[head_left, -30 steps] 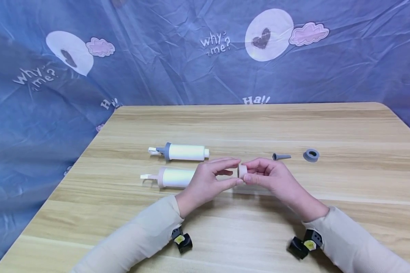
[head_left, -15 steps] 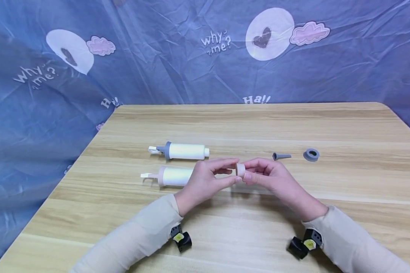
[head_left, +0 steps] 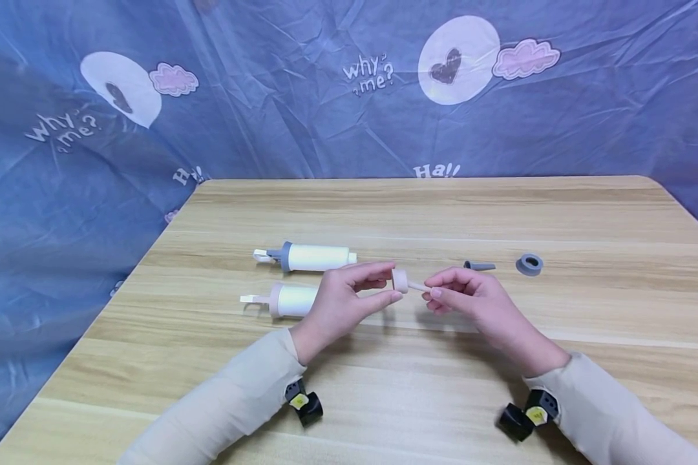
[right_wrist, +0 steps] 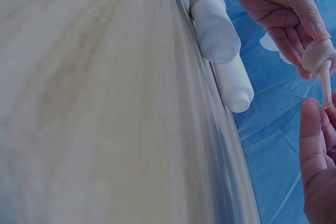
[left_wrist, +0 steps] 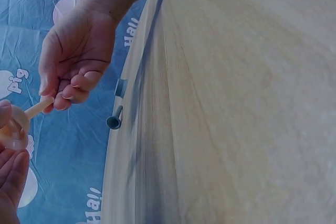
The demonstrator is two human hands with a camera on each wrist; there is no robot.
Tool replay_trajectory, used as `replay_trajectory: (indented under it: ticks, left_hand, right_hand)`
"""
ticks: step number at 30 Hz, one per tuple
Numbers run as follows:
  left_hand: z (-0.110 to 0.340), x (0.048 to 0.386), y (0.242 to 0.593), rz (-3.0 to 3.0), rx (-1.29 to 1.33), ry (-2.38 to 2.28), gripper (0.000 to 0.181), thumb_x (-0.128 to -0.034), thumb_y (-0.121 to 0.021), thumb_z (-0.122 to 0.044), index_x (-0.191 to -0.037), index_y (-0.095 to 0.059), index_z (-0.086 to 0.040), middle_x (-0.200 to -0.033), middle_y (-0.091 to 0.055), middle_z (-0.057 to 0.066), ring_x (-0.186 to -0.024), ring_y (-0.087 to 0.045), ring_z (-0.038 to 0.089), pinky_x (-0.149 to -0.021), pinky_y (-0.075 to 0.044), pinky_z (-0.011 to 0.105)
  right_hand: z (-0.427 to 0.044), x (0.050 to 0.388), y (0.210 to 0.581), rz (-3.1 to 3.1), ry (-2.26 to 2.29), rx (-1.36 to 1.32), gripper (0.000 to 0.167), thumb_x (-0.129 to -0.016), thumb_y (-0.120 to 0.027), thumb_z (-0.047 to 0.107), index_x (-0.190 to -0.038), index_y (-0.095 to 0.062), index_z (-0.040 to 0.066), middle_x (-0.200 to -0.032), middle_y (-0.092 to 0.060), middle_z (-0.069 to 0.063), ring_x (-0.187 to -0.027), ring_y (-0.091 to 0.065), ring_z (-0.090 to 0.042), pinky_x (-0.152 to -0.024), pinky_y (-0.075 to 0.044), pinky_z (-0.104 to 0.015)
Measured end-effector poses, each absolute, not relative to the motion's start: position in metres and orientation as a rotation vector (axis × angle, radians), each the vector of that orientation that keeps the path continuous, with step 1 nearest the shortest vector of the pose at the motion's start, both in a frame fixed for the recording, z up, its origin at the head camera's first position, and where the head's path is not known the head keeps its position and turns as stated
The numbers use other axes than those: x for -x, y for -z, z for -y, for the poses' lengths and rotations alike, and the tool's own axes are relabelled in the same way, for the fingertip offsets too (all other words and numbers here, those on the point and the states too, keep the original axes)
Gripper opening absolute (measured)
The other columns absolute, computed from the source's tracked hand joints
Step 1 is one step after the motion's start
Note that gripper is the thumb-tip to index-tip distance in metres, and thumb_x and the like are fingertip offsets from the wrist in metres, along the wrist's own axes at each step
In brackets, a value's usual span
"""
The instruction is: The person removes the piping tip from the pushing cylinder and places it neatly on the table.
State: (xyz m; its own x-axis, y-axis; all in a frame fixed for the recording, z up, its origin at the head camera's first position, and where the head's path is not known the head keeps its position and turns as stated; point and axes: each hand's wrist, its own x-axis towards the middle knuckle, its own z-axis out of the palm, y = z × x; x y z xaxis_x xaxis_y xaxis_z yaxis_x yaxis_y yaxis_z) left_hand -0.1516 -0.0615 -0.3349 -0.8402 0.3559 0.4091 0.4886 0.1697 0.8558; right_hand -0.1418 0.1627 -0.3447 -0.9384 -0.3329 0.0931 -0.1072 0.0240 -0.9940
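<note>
My left hand (head_left: 343,300) pinches a pale pink ring-shaped cap (head_left: 400,281) between thumb and fingers above the table. A thin pale nozzle (head_left: 417,287) sticks out of the cap's right side, and my right hand (head_left: 477,294) pinches its far end. The right wrist view shows the nozzle (right_wrist: 326,85) joined to the cap (right_wrist: 318,56). Partly behind the left hand lies a white tube with a pink collar and handle (head_left: 295,301). Beyond it lies a similar white tube with a grey collar (head_left: 318,258).
Past the right hand lie a grey cone-shaped nozzle (head_left: 481,265) and a grey ring cap (head_left: 529,264). The wooden table (head_left: 384,400) ends at a blue printed cloth (head_left: 302,97) behind. A small black camera hangs at each wrist.
My right hand has slid right off the cap to the nozzle's end, so the nozzle now shows. The left hand has shifted slightly left with the cap.
</note>
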Motion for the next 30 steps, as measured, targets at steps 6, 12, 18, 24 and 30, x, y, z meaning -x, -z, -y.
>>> replay_trajectory:
  ticks: [6,12,18,24,30]
  left_hand:
    - [0.0622,0.1514,0.3355,2.329,0.835,1.781,0.04,-0.075,-0.074,-0.003,-0.113,-0.064,0.003,-0.108,-0.067,0.016,-0.094,-0.066,0.023,-0.082,-0.052,0.022]
    - [0.0625,0.1514,0.3375,2.345,0.835,1.789,0.04,-0.0753,-0.074,-0.004,-0.113,-0.064,0.003,-0.108,-0.067,0.017,-0.092,-0.066,0.03,-0.081,-0.052,0.022]
    - [0.0605,0.1515,0.3373,2.356,0.857,1.773,0.04,-0.0749,-0.075,-0.003,-0.113,-0.064,0.003,-0.107,-0.067,0.016,-0.092,-0.066,0.024,-0.081,-0.052,0.022]
    - [0.0596,0.1515,0.3342,2.37,0.888,1.745,0.039,-0.0746,-0.075,-0.004,-0.112,-0.065,0.003,-0.108,-0.067,0.016,-0.089,-0.067,0.022,-0.081,-0.053,0.022]
    - [0.0599,0.1521,0.3339,2.415,0.895,1.712,0.039,-0.0755,-0.075,-0.007,-0.113,-0.065,0.001,-0.112,-0.066,0.014,-0.089,-0.066,0.018,-0.08,-0.052,0.021]
  right_hand:
    - [-0.1627,0.1426,0.3456,-2.135,2.047,0.449,0.008,-0.088,-0.059,0.002,-0.093,-0.064,0.005,-0.081,-0.069,0.0,-0.073,-0.064,-0.009,-0.065,-0.055,-0.024]
    - [-0.1623,0.1429,0.3452,-2.163,2.058,0.456,0.007,-0.087,-0.059,0.001,-0.092,-0.064,0.003,-0.079,-0.067,0.001,-0.071,-0.063,-0.009,-0.065,-0.054,-0.023]
    - [-0.1608,0.1433,0.3453,-2.138,2.094,0.474,0.012,-0.087,-0.059,0.0,-0.09,-0.066,0.009,-0.077,-0.067,0.002,-0.07,-0.062,-0.008,-0.065,-0.054,-0.022]
    - [-0.157,0.1438,0.3453,-2.11,2.112,0.477,0.013,-0.087,-0.059,-0.001,-0.089,-0.067,0.01,-0.078,-0.067,0.002,-0.071,-0.062,-0.008,-0.066,-0.054,-0.022]
    - [-0.1541,0.1443,0.3447,-2.104,2.109,0.498,0.009,-0.087,-0.06,0.0,-0.09,-0.066,0.005,-0.078,-0.066,0.001,-0.071,-0.061,-0.009,-0.066,-0.054,-0.023]
